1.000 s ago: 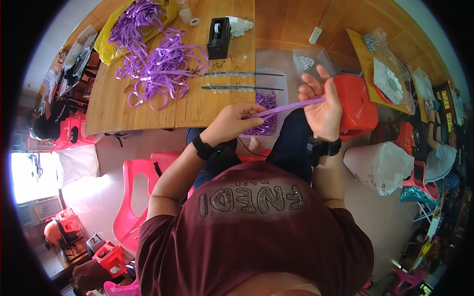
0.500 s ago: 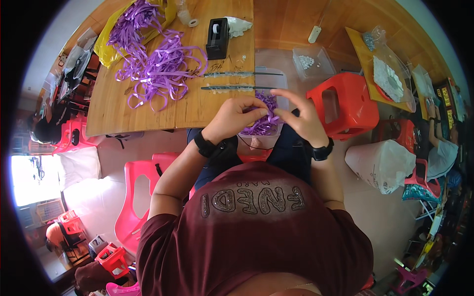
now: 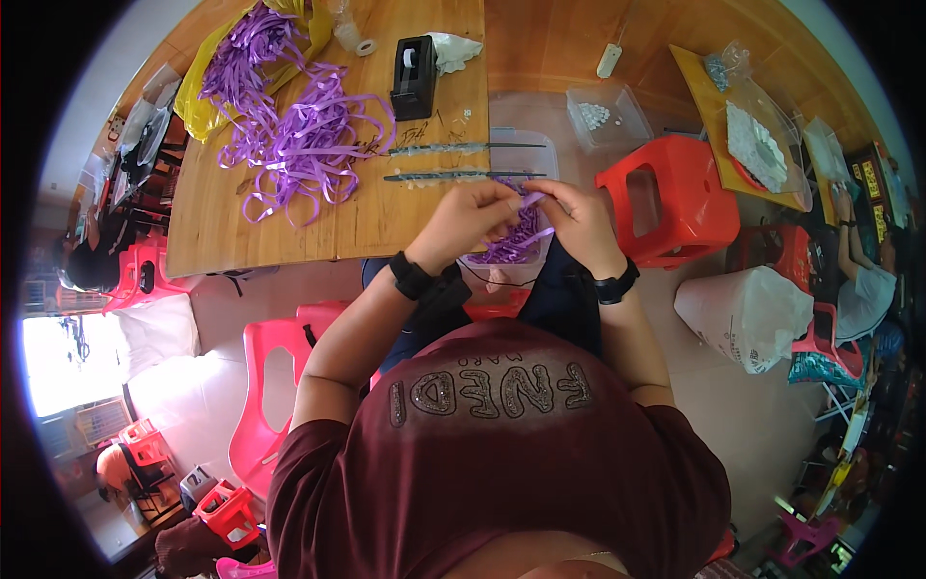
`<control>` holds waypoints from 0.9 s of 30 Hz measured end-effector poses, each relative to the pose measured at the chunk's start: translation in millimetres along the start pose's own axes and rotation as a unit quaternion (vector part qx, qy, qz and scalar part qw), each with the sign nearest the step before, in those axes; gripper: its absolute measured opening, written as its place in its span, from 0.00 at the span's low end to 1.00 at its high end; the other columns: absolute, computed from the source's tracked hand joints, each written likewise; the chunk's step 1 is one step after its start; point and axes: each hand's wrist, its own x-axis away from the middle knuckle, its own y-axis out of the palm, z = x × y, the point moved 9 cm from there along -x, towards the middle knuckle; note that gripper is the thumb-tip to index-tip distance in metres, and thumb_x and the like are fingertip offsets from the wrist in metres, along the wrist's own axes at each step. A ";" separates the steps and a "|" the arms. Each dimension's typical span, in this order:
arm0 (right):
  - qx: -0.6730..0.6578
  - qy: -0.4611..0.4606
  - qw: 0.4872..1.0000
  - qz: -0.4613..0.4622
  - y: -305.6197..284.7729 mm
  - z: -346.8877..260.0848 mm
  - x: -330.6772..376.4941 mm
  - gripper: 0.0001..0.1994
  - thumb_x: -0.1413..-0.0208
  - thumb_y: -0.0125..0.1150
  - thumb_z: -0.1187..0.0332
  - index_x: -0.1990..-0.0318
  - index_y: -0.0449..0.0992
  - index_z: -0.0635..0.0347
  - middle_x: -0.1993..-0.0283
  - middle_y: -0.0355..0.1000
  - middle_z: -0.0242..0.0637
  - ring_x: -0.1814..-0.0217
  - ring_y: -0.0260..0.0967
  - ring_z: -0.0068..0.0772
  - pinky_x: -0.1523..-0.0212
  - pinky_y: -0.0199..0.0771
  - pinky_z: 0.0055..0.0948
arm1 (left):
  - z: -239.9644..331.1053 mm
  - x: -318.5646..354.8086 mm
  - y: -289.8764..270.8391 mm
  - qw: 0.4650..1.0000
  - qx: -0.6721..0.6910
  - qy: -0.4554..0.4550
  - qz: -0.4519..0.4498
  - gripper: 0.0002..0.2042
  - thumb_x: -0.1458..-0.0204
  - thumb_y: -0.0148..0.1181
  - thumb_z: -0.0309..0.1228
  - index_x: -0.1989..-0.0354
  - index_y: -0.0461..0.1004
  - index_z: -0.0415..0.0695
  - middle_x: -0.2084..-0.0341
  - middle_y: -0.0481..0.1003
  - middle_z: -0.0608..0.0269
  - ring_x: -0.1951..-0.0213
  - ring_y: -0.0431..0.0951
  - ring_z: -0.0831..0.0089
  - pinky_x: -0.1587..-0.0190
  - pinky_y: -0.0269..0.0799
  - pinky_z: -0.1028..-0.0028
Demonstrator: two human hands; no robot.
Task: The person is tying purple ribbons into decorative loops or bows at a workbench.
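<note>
Between my two hands a short length of purple ribbon (image 3: 531, 200) is pinched. My left hand (image 3: 470, 219) has its fingers closed on one end. My right hand (image 3: 581, 224) grips the other between thumb and forefinger, with a tail hanging below. Under them, a clear plastic bin (image 3: 552, 152) holds a heap of purple ribbon pieces (image 3: 516, 241). Just beyond my hands, two thin dark strips (image 3: 439, 177) reach from the table over the bin. More long ribbon (image 3: 309, 145) lies tangled on the table to the left, trailing from a yellow plastic bag (image 3: 193, 108).
A black tape dispenser (image 3: 413, 82) stands on the wooden table (image 3: 217, 217) beside crumpled white plastic (image 3: 453, 50). To the right are a red stool (image 3: 675, 193), a clear box with white pieces (image 3: 627, 121) and a large white sack (image 3: 738, 314). A pink chair (image 3: 249, 415) is at my left.
My right hand has come in from its spread position and closed on the ribbon. The ribbon now stretches visibly between both hands, slightly above the heap.
</note>
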 end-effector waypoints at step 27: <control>-0.108 0.041 0.989 -0.094 22.9 115.4 -106.2 0.13 0.38 0.56 0.72 0.48 0.78 0.65 0.53 0.78 0.38 0.53 0.74 0.25 0.50 0.73 0.27 | 52.5 -50.1 -12.1 0.791 -0.562 0.235 0.064 0.21 0.45 0.53 0.30 0.41 0.69 0.43 0.44 0.72 0.56 0.40 0.68 0.56 0.39 0.62 0.54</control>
